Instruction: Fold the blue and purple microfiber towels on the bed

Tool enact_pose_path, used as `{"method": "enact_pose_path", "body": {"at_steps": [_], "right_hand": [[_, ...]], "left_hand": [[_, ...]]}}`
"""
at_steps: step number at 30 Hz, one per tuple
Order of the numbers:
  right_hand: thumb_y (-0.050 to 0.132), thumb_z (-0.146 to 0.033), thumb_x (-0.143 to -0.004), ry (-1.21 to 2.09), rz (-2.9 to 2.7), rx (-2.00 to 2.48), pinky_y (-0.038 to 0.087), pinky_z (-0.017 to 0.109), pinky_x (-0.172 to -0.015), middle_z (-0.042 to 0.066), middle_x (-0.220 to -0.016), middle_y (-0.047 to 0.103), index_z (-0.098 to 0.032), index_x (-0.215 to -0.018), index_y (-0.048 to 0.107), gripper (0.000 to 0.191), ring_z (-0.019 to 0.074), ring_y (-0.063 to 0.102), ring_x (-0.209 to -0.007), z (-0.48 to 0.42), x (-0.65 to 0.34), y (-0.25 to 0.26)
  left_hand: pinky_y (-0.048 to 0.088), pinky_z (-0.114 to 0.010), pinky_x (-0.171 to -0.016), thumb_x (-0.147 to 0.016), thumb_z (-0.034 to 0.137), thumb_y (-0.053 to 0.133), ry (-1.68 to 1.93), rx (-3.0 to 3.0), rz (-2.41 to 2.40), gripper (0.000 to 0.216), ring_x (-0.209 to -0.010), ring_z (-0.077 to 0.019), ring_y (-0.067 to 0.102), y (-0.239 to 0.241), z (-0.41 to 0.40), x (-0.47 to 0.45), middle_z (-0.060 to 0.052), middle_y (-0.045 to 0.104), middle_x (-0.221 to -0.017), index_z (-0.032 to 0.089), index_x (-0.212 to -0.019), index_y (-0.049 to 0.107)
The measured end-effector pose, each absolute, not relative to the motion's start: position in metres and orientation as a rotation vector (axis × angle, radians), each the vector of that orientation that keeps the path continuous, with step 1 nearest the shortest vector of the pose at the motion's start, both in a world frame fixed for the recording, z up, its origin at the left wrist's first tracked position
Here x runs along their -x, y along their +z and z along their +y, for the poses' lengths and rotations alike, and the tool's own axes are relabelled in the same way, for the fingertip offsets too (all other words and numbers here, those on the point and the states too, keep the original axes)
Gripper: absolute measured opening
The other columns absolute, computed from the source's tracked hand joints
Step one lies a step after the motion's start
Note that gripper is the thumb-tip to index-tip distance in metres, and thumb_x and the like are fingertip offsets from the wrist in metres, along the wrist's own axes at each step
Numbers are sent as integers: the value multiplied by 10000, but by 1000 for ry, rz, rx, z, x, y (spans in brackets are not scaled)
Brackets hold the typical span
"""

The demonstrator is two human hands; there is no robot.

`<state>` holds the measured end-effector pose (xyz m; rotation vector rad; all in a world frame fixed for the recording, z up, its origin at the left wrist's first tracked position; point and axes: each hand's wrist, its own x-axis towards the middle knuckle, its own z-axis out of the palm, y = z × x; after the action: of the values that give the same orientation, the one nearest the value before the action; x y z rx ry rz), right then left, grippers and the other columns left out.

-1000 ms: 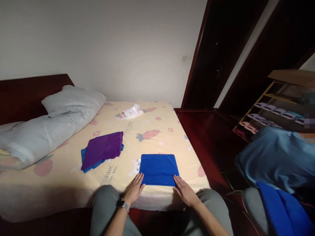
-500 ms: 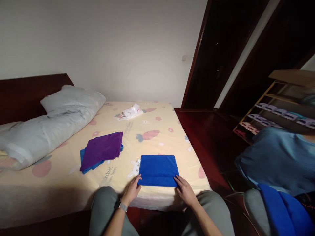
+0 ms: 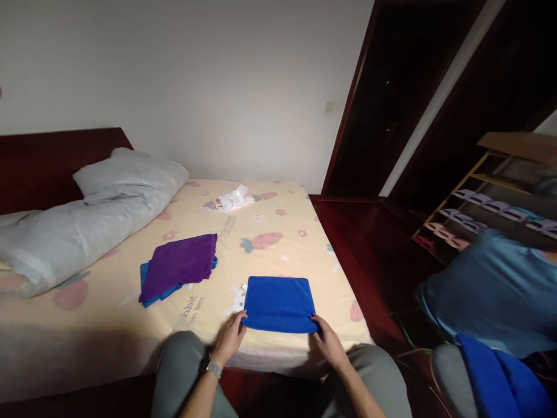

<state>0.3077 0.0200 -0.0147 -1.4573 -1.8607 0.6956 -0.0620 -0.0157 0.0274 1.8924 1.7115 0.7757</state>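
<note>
One blue cloth [image 3: 279, 296], folded into a flat, smooth rectangle.

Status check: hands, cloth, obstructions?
Left hand and right hand pinching near corners of folded blue cloth. Cloth flat at bed edge. Purple cloth lies apart, to its left.

i'm looking into a home bedroom: a bed [image 3: 108, 325] in a cartoon carrot sheet stretches out beyond my left hand [image 3: 232, 335], with a grey pillow [image 3: 130, 177] and dark headboard [image 3: 43, 168] far to its left. a shoe rack [image 3: 491, 203] of slippers stands well right of my right hand [image 3: 328, 342], beside a dark wooden door [image 3: 391, 98].
</note>
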Motion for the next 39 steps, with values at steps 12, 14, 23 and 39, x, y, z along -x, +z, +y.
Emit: {"method": "enact_pose_path", "body": {"at_steps": [12,14,23,39], "right_hand": [[470,-475,-882,794,-1627,1561,563,422,-899,125,-1088,726,-181,-1156,646,439,293,694,-1009,28,-309,-4],[466,-493,-889,811,-1614,1570,562,411,-889,121,-1064,735,-184,-1138,653,439,289,700,-990,30,-308,-4],[410,-505,-934,772,-1678,1500,543,410,-894,121,-1062,725,-210,-1072,626,391,280,686,-980,31,-312,2],[435,-532,-898,852,-1662,1566,557,405,-880,111,-1043,753,-223,-1053,653,408,287,712,-990,23,-313,-7]], "left_hand": [[525,-418,-955,-959,396,399,890,-1802,1905,385,-1077,-253,663,15,-6,60,-119,697,-1183,215,-1226,608],[530,-423,-947,-955,397,405,877,-1800,1902,390,-1064,-256,668,15,-6,60,-122,702,-1171,206,-1232,601],[534,-403,-958,-900,306,451,908,-1718,1841,343,-1052,-233,672,17,-4,62,-87,718,-1146,226,-1174,640],[521,-369,-951,-936,450,418,804,-1720,1987,429,-1111,-251,673,-6,-14,67,-131,716,-1188,197,-1211,629]]}}
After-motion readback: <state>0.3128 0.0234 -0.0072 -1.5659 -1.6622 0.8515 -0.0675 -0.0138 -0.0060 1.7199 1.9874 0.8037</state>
